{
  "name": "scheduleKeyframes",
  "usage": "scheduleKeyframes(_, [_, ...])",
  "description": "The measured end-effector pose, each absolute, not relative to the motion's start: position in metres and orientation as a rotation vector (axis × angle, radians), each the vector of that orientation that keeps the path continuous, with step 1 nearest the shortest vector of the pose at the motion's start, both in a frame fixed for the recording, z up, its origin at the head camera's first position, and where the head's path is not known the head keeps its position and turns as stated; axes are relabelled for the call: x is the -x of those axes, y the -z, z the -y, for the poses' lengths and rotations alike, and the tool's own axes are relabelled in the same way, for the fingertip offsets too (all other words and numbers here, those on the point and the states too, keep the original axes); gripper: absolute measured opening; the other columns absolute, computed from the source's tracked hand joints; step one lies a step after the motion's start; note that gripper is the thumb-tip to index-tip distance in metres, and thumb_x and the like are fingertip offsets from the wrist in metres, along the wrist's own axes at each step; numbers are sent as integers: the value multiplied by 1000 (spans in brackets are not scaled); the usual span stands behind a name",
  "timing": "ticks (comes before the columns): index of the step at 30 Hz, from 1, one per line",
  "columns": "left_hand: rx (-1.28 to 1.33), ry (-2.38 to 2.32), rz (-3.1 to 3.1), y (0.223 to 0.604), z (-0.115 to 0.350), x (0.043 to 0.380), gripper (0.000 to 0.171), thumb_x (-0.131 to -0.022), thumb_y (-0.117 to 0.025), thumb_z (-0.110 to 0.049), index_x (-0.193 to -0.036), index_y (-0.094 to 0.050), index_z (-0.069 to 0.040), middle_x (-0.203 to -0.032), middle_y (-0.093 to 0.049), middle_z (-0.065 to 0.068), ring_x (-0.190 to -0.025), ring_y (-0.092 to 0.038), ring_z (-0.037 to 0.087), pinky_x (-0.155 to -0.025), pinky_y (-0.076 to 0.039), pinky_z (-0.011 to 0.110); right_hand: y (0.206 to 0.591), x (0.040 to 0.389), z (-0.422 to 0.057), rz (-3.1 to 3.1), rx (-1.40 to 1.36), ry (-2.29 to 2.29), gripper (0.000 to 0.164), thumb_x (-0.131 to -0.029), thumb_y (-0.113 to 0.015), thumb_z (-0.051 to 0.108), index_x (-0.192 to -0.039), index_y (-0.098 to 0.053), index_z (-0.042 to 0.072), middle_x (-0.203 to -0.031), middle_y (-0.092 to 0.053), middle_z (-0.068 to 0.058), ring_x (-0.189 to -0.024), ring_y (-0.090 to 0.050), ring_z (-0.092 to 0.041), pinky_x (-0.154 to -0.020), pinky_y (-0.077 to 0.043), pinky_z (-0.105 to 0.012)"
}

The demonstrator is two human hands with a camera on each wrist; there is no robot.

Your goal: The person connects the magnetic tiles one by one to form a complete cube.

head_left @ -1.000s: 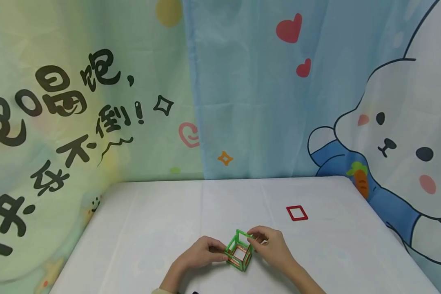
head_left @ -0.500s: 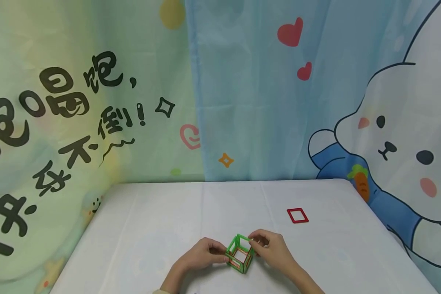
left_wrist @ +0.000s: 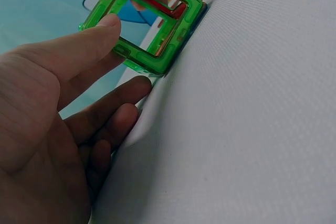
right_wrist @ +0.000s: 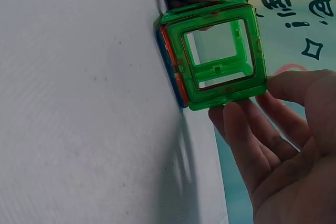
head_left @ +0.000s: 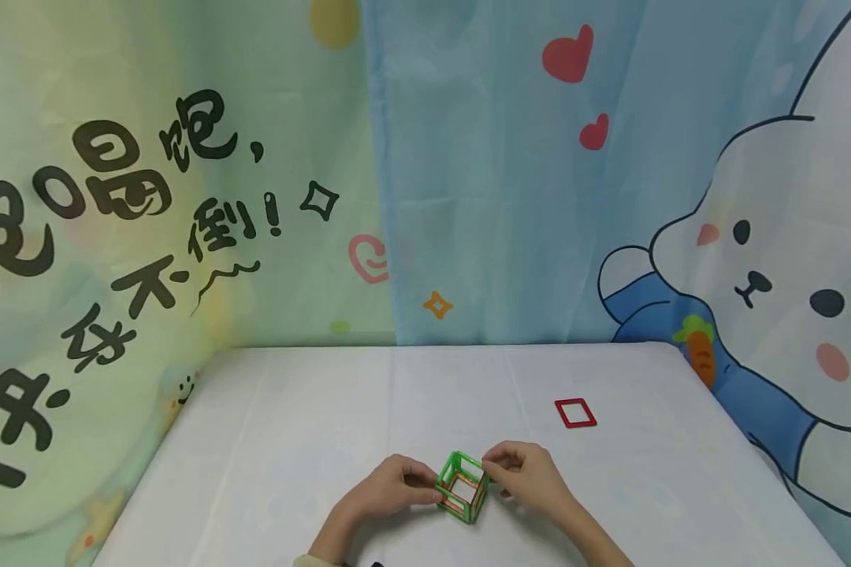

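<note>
A small open-topped cube of green magnetic tiles (head_left: 455, 513) stands on the white table, its square frames meeting at the corners. A red-orange tile shows along its base in the right wrist view. My left hand (head_left: 390, 492) pinches the cube's left corner; the thumb (left_wrist: 109, 27) lies on a green frame, and the other fingers curl below. At the far right corner, my right hand (head_left: 528, 476) pinches the rim of a green tile (right_wrist: 228, 97) between thumb and fingers. Part of the right fingertips is hidden behind the cube.
A single red square tile (head_left: 581, 425) lies flat on the white table (head_left: 312, 409), beyond my right hand. Behind the table's back edge hangs a printed curtain (head_left: 482, 236). A small dark object (head_left: 377, 564) pokes in at the bottom edge.
The green tile at the far side, held by my right hand, stood higher and slightly askew; it now lines up with the other sides. My left hand has stayed in place.
</note>
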State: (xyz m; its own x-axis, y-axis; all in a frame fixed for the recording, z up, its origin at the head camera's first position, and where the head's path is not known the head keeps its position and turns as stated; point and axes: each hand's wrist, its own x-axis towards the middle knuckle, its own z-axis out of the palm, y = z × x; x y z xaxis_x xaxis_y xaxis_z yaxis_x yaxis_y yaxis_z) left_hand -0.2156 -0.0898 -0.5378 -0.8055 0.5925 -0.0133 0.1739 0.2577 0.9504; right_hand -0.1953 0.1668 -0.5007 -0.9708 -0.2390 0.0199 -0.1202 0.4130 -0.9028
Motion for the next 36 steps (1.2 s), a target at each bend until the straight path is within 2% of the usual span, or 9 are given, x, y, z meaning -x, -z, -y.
scheduleKeyframes(5, [-693, -1556, -2147, 537, 91, 219, 14, -85, -76, -16, -96, -76, -8, -86, -71, -5, -79, -63, 8, -72, -49, 24, 498, 198, -165, -2503, 271, 1598, 15, -91, -69, 16, -96, -69, 1, -81, -68, -3, -72, -64, -21, -57, -54, -31])
scheduleKeyframes(13, [-759, -1550, -2193, 533, 91, 231, 15, -86, -75, -18, -97, -76, -8, -86, -71, -6, -80, -63, 8, -74, -50, 25, 490, 205, -166, -2506, 331, 1602, 23, -95, -65, 23, -100, -69, 1, -86, -67, -4, -78, -63, -22, -59, -54, -32])
scheduleKeyframes(19, [-723, -1532, -2171, 536, 90, 226, 14, -82, -79, -16, -92, -76, -7, -83, -71, -7, -75, -62, 6, -68, -50, 23, 495, 200, -165, -2494, 278, 1539, 25, -96, -62, 26, -101, -68, 2, -83, -65, -2, -76, -62, -19, -57, -53, -31])
scheduleKeyframes(21, [-715, -1524, -2164, 540, 90, 222, 13, -81, -80, -15, -91, -77, -8, -87, -70, -7, -76, -61, 6, -68, -50, 23, 498, 195, -165, -2486, 255, 1519, 25, -97, -62, 26, -101, -69, 3, -83, -65, -1, -74, -61, -18, -56, -53, -30])
scheduleKeyframes(27, [-753, -1493, -2243, 543, 90, 218, 13, -79, -81, -20, -89, -77, -12, -110, -64, -10, -89, -59, 6, -79, -48, 25, 499, 190, -161, -2522, 222, 1497, 22, -97, -61, 26, -100, -68, 5, -79, -62, -2, -66, -58, -18, -50, -50, -31])
scheduleKeyframes(36, [-736, -1495, -2255, 541, 89, 220, 13, -77, -83, -16, -87, -76, -12, -106, -66, -10, -88, -59, 7, -77, -49, 25, 501, 193, -159, -2502, 279, 1558, 23, -97, -61, 21, -106, -66, 1, -86, -64, -3, -79, -61, -20, -59, -54, -29])
